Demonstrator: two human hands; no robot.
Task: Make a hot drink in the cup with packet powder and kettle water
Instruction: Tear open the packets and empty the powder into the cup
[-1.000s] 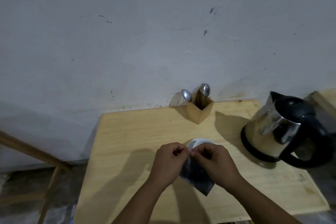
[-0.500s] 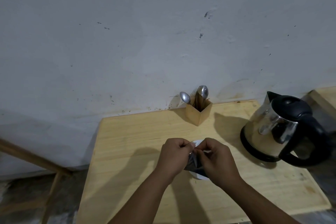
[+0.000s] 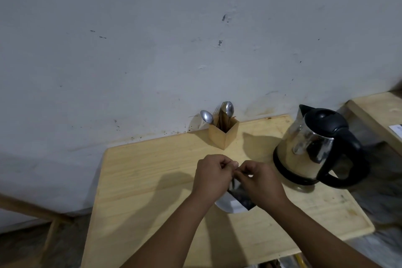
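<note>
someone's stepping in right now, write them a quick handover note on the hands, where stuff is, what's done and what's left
Left hand and right hand: both pinch the top edge of the dark packet, held together over the white cup.
Kettle: on its base on the table's right side, lid shut.
Spoons: upright in the wooden holder by the wall.
Done: packet picked up and held over the cup. Whether it is torn open yet cannot be told.
Left: open it if needed, tip in the powder, pour kettle water, probably stir.
</note>
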